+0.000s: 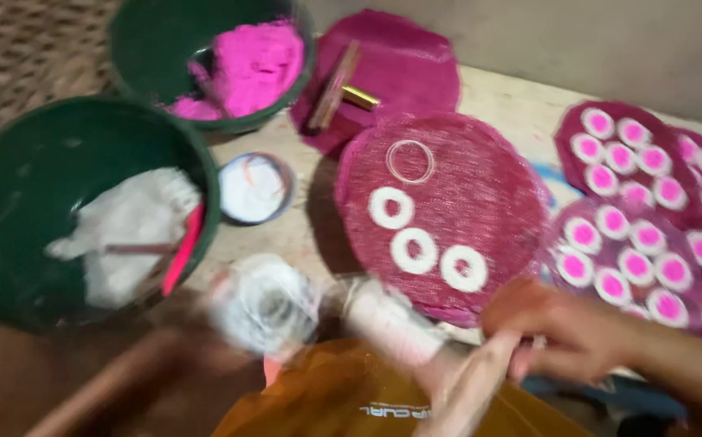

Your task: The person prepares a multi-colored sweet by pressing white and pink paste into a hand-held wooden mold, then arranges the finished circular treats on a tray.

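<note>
My right hand (565, 328) pinches the end of a white, dough-coated roller (399, 328), which lies tilted just below the round magenta mat (448, 210). My left hand (230, 311), blurred, is by a pale, whitish lump (266, 303) left of that mat's lower edge. On the mat sit three white dough rings (416, 249) in a slanting row.

Blurred hands (561, 328) grip a white roller (387, 320) beside three white rings (414, 249).
</note>
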